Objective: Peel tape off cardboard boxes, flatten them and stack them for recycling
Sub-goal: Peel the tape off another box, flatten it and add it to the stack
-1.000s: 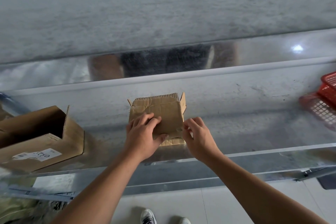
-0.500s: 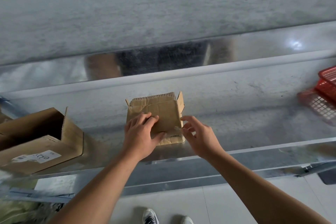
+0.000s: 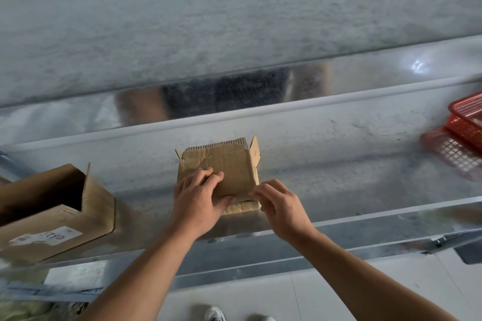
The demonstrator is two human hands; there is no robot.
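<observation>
Located mid-way along a galvanised metal shelf (image 3: 339,164), near its front lip: 1 small cardboard box (image 3: 229,164), brown and creased. Top flaps folded down, corrugated edge exposed along the rear, 1 short flap standing up at the right rear corner.

Placed on the box's left front portion: left hand (image 3: 198,200). 4 fingers curled over the top panel, thumb hooked against the front edge, gripping the box and bearing down on it.

Positioned at the box's right front corner: right hand (image 3: 281,206). Thumb and forefinger closed in a pinch right at the corner edge, remaining fingers loosely bent. Cannot tell whether tape or bare cardboard sits inside the pinch.

Lying on its side at the shelf's left end, well apart from the small box: 1 larger cardboard box (image 3: 86,216), open end facing rearward, white label (image 3: 49,236) on its near face.

Stacked at the far right edge: red mesh baskets (image 3: 467,122), blurred.
</observation>
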